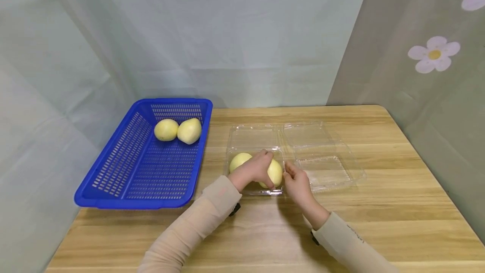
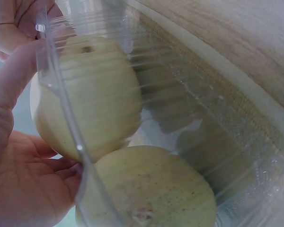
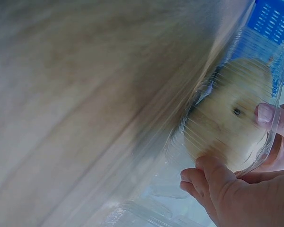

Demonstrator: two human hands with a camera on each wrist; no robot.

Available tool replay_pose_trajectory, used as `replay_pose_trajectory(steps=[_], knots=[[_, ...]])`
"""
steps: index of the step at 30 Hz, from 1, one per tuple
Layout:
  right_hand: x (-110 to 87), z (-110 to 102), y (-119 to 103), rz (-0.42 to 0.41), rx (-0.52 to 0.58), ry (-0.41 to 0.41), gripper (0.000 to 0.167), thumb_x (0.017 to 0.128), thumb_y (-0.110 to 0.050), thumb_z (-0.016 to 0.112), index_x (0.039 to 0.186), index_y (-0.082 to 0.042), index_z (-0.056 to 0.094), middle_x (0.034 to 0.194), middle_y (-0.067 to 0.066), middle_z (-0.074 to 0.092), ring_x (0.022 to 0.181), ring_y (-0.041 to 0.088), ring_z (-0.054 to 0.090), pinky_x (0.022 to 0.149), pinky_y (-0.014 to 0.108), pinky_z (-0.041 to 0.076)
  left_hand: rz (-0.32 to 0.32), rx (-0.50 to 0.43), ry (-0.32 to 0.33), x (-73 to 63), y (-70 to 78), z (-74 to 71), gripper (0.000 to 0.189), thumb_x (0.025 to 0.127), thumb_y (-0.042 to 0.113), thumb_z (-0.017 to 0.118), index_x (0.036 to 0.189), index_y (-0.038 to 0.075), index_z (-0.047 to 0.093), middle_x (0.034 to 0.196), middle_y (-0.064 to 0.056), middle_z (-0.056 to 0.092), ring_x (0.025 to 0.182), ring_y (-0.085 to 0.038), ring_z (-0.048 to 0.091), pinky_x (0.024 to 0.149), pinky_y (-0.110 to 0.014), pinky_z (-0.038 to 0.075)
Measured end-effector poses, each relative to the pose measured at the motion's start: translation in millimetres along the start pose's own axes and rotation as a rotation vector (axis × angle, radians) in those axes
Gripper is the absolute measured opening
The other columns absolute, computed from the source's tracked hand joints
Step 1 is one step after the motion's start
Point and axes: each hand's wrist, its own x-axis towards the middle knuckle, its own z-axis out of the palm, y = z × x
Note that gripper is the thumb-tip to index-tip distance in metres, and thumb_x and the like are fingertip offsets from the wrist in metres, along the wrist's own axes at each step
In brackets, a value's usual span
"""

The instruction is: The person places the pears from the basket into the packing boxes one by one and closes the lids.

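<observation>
A pale yellow pear (image 1: 275, 172) sits at the right side of a clear plastic clamshell box (image 1: 255, 138), with a second pear (image 1: 239, 160) beside it on the left. My left hand (image 1: 257, 167) reaches over the box wall and grips the right pear, thumb at the near side. In the left wrist view both pears (image 2: 97, 94) show through the ribbed clear wall. My right hand (image 1: 297, 182) holds the box's right edge, its fingertips (image 3: 206, 163) against the outside of the wall beside the gripped pear.
A blue plastic basket (image 1: 202, 155) stands on the left with two more pears (image 1: 166, 130) at its far end. Another clear clamshell box (image 1: 326, 169) lies opened to the right. All stand on a wooden table (image 1: 398, 205), with curtains (image 1: 242, 45) behind.
</observation>
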Motion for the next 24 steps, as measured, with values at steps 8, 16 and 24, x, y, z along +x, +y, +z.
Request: replay_pose_trajectory(steps=[8,16,24], knots=[[0.1,0.2,-1.6,0.007,0.011,-0.007,0.042,0.09,0.008,0.045,0.13,0.02,0.042,0.128,0.036,0.048,0.125,0.043,0.045,0.103,0.048,0.039,-0.015,-0.031,-0.042,-0.5,1.2,0.1,0.1,0.062,0.023,0.088,0.143,0.001,0.034,0.13,-0.02,0.044,0.119,-0.029,0.047,0.101,-0.039,0.044],[0.5,-0.1,-0.7,0.011,0.011,-0.013,0.041,0.091,0.008,0.044,0.13,0.021,0.041,0.129,0.035,0.047,0.125,0.043,0.045,0.102,0.047,0.039,-0.013,-0.048,-0.067,-0.4,1.3,-0.3,0.101,0.064,0.021,0.087,0.147,0.009,0.03,0.133,-0.018,0.043,0.122,-0.027,0.044,0.1,-0.04,0.044],[0.0,-0.5,-2.2,0.009,0.014,-0.016,0.042,0.091,0.007,0.045,0.13,0.02,0.041,0.129,0.035,0.047,0.125,0.043,0.045,0.101,0.046,0.04,0.012,-0.146,-0.079,-2.4,-1.4,-4.9,0.104,0.063,0.019,0.087,0.148,0.013,0.028,0.134,-0.019,0.041,0.118,-0.028,0.048,0.096,-0.043,0.047]])
